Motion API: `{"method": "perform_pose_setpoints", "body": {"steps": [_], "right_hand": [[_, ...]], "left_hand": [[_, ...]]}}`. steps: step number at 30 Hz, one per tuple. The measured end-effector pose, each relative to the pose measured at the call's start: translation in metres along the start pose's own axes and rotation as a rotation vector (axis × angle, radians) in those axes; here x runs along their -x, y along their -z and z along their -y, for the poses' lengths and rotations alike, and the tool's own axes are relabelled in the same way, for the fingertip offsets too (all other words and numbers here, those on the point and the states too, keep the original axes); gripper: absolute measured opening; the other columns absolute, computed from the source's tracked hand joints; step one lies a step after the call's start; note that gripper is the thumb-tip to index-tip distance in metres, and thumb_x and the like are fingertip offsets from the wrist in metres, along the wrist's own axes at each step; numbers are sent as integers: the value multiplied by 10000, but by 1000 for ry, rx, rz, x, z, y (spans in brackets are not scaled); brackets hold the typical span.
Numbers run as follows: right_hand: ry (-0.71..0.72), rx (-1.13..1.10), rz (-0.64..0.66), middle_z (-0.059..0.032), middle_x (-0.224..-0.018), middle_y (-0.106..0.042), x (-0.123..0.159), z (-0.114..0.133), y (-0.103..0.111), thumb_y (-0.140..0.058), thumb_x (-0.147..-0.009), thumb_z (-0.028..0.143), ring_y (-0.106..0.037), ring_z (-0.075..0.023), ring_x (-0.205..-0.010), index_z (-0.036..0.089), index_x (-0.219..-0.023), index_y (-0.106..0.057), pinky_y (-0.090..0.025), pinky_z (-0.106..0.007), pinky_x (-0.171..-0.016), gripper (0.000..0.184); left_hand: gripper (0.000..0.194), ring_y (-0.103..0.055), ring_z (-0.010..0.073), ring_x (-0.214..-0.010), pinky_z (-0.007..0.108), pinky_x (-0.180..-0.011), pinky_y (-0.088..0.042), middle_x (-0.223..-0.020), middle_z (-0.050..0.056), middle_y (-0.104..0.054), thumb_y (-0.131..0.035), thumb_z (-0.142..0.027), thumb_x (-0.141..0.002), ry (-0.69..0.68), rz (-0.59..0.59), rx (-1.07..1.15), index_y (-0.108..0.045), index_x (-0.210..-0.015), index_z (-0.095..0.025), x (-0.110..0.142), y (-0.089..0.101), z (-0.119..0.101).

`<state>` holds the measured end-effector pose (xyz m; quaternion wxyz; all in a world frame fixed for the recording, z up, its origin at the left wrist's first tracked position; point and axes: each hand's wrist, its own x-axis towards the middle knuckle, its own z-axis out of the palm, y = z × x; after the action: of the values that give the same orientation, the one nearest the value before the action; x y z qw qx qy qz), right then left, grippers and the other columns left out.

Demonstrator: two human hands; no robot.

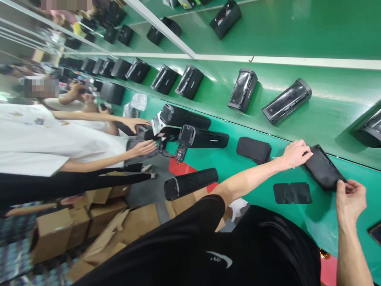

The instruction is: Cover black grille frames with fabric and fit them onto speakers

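A black rectangular casing (324,167) is held between my two hands above the green bench. My left hand (297,153) has its fingers closed at the casing's upper left edge. At the lower right corner, my right hand (351,196) pinches the casing between thumb and fingers. Just left of it, a thin black sheet (292,193) with a centre crease lies flat on the bench. A stack of similar black sheets (254,150) rests farther left, beyond my left forearm.
Black speakers (243,90) line the green conveyor (330,97) behind the bench. More long speakers (208,137) stand on the left, one (191,184) near the bench edge. A co-worker in a white shirt (32,139) works there. Cardboard boxes (53,234) sit below; a phone-like object (375,232) lies right.
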<state>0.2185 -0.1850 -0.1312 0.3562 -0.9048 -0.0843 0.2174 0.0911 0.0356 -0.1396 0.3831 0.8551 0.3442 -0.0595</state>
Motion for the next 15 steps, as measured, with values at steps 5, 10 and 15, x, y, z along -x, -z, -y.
{"method": "perform_pose_setpoints", "body": {"steps": [5,10,15], "right_hand": [[10,127,-14,11,-820,-591,-6,-11,1,-732,-734,651,-588,-239,-716,203,-1191,-595,-488,-438,-831,655],[84,157,7,-20,-764,-565,-15,-16,-3,-628,-772,627,-559,-266,-786,198,-974,-729,-458,-488,-902,485],[-73,-171,125,5,-751,-607,-17,-13,8,-794,-689,636,-536,-194,-692,199,-926,-682,-483,-397,-756,510]], "left_hand": [[525,-582,272,-1241,434,-1079,-505,-1351,105,-586,-593,-497,-989,47,-3,-28,-553,-1439,-230,-12,-3,0],[392,-575,291,-1227,450,-1073,-485,-1288,115,-614,-600,-424,-995,5,45,-8,-652,-1332,-232,-23,-5,0],[274,-629,204,-994,342,-947,-504,-1019,44,-677,-672,-453,-952,-5,75,241,-683,-995,-183,-18,10,1]]}}
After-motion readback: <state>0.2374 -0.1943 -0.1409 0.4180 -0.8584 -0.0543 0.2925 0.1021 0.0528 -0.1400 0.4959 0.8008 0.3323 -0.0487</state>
